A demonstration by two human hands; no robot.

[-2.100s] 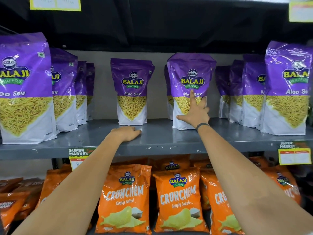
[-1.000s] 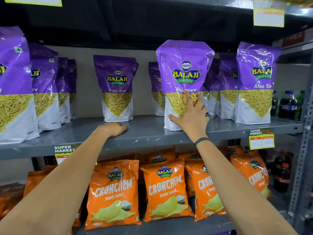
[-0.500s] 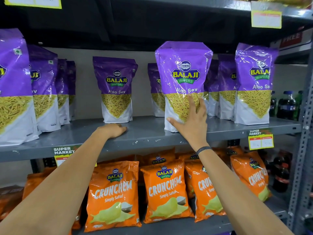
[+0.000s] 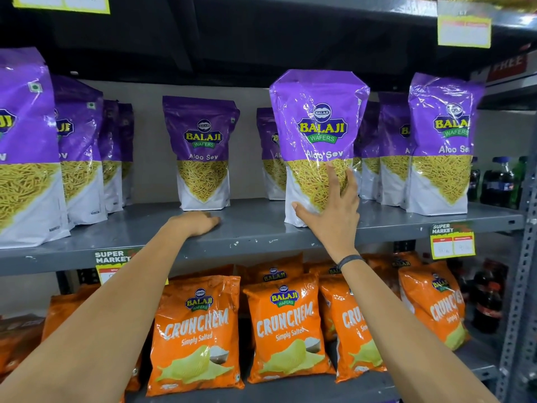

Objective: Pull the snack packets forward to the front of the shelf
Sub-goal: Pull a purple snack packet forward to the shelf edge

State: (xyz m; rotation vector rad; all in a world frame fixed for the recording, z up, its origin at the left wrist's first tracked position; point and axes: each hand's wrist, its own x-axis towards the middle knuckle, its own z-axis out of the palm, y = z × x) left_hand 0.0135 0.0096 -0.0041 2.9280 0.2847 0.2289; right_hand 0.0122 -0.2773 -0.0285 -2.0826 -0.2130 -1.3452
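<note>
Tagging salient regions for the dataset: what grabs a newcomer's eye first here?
The purple Aloo Sev packet standing upright at centre right of the grey shelf, with the right hand spread across its lower front. Next, the left hand resting on the shelf, and the orange Crunchem packets on the shelf below.

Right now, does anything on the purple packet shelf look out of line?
Yes: one purple packet stands alone, set back near the rear wall, while its neighbours stand nearer the grey shelf edge. Nothing looks spilled or torn.

The purple packets (image 4: 319, 141) are showing "BALAJI WAFERS Aloo Sev". The orange packets (image 4: 286, 330) below are reading "BALAJI WAFERS CRUNCHEM Simply Salted". The shelf-edge tags (image 4: 452, 241) are saying "SUPER MARKET".
</note>
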